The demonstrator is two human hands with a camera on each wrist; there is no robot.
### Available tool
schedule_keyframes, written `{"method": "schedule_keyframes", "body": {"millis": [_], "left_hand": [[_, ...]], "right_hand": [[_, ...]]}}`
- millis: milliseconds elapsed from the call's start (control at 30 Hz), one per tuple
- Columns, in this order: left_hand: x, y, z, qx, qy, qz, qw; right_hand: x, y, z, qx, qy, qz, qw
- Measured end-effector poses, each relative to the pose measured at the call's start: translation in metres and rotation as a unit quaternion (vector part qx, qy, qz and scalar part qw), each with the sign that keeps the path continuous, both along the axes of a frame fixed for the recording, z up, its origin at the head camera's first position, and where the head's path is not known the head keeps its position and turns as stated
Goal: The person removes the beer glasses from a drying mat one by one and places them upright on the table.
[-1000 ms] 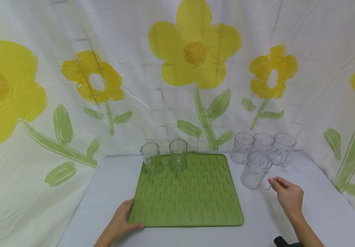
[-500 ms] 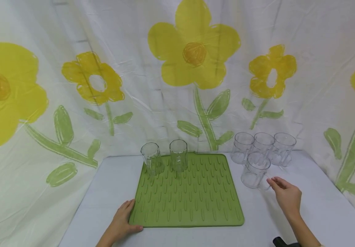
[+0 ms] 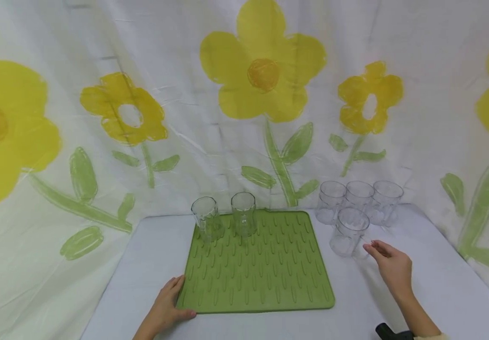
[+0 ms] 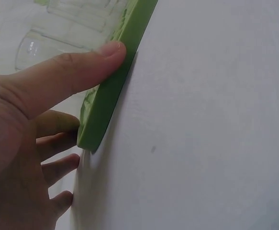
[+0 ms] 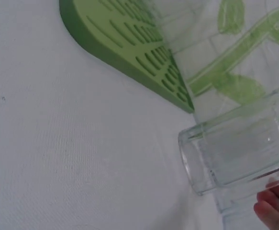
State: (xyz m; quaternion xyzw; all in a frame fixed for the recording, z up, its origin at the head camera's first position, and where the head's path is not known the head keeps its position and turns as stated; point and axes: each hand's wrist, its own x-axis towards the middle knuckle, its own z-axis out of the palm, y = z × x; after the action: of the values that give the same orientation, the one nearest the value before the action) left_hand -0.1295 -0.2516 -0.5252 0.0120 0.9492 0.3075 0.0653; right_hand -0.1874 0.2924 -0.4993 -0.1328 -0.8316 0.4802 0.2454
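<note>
My right hand (image 3: 395,267) pinches the handle of a clear glass mug (image 3: 349,232), the nearest of a group at the right of the table. In the right wrist view, fingertips (image 5: 273,211) appear at the right edge by the handle of the mug (image 5: 239,143); the rest of the hand is out of frame. Whether its base touches the table, I cannot tell. At the near left corner of a green ridged mat (image 3: 257,264), my left hand (image 3: 165,304) lays its thumb against the front edge and its fingers along the left side.
Two clear glass mugs (image 3: 243,215) stand on the mat's far left part. Three more glass mugs (image 3: 358,196) stand behind the held one, right of the mat. A white sheet with printed yellow flowers (image 3: 263,75) hangs behind the white table (image 3: 138,250).
The held mug and my right hand have shifted slightly left, the mug leaning a little less. My left hand stays at the mat's corner. The head view has turned slightly.
</note>
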Motion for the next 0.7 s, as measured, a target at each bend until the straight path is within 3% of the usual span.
{"method": "schedule_keyframes", "body": {"millis": [133, 233, 433, 700], "left_hand": [[0.001, -0.001, -0.001, 0.009, -0.008, 0.009, 0.9999], [0.0, 0.0, -0.001, 0.008, -0.009, 0.012, 0.9999], [-0.002, 0.0, -0.002, 0.021, -0.01, 0.012, 0.9997], [-0.001, 0.0, -0.001, 0.017, -0.013, 0.017, 0.9996]], "right_hand": [[0.002, 0.0, 0.006, 0.005, 0.007, -0.006, 0.9999], [0.004, -0.001, 0.011, 0.007, 0.045, -0.018, 0.9988], [0.008, -0.001, 0.026, 0.006, 0.114, -0.005, 0.9935], [0.007, -0.015, 0.045, -0.026, 0.092, 0.033, 0.9949]]}}
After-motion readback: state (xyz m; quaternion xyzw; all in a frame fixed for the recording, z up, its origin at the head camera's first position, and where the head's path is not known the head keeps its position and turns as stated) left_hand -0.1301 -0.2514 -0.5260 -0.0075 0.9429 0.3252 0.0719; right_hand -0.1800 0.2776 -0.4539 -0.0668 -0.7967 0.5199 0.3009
